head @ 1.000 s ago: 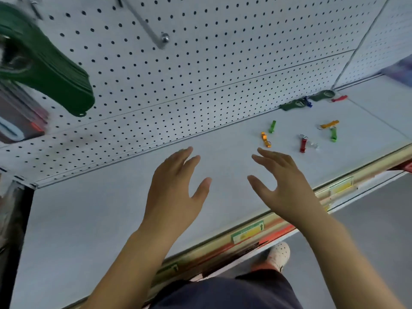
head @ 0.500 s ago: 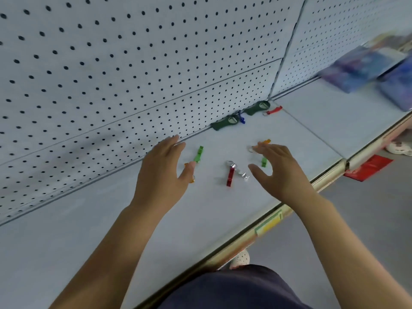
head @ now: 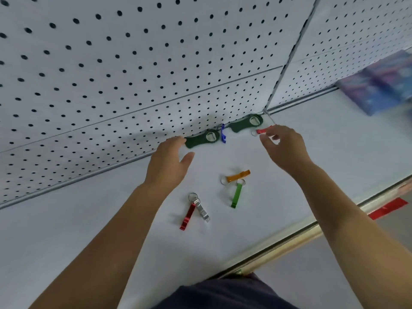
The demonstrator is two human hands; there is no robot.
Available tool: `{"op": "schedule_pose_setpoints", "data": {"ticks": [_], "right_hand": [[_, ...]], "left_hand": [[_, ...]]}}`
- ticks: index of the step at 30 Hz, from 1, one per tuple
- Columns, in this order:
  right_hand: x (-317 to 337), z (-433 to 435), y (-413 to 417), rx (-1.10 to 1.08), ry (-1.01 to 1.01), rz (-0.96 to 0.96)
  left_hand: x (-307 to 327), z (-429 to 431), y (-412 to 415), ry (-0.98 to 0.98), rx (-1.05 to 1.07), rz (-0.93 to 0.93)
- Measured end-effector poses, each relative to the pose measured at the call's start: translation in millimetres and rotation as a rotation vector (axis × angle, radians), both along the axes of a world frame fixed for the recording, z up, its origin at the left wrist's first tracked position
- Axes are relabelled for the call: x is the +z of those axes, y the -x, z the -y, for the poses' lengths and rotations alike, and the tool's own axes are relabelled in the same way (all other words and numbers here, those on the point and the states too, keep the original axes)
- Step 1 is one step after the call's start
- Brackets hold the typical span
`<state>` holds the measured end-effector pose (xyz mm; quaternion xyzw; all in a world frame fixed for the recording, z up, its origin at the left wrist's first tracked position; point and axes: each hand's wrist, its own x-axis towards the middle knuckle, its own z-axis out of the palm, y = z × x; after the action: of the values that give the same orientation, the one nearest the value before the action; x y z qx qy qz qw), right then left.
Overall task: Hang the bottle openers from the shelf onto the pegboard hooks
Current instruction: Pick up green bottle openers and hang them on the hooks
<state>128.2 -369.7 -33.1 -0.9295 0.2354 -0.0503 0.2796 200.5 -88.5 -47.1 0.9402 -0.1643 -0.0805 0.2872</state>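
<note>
The left hand [head: 169,162] lay open, its fingertips touching the end of a dark green opener [head: 201,139] on the shelf [head: 89,219] at the foot of the pegboard [head: 133,63]. The right hand [head: 284,148] curled its fingers at a small red opener [head: 263,130] nearby; in the blur I could not tell whether it pinched it.

Left hand [head: 166,167], right hand [head: 284,149] outstretched

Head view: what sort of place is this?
Likely a retail shop aisle: a white perforated pegboard wall, a white display shelf with a gold label rail along its front edge, and small coloured keyring bottle openers lying loose on it.
</note>
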Motion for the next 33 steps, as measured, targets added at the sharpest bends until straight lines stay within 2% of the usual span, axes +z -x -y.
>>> {"op": "schedule_pose_setpoints", "data": {"ticks": [4,12,20,24,30,33], "right_hand": [[-14.4,17.1,-51.3,-0.008,-0.001,0.01],[-47.1,21.6,-95.4,0.041,0.084,-0.185],[-60.9,25.6,-87.8,0.027,0.106,-0.115],[-62.7,27.7,-80.6,0.033,0.023,-0.06],[-59.4,29.8,-66.5,0.134,0.073,-0.01],[-53.5,24.6,-50.2,0.114,0.0,0.073]], "left_hand": [[-20.3,16.3,-20.6,0.058,0.081,-0.009],[-49.5,47.3,-29.5,-0.005,0.069,0.088],[-65.6,46.8,-25.5,-0.018,0.119,0.222],[-60.6,45.4,-25.2,-0.024,0.138,0.151],[-53.8,47.8,-22.6,0.085,0.163,0.04],[-42.8,49.9,-11.7,0.162,0.24,-0.045]]}}
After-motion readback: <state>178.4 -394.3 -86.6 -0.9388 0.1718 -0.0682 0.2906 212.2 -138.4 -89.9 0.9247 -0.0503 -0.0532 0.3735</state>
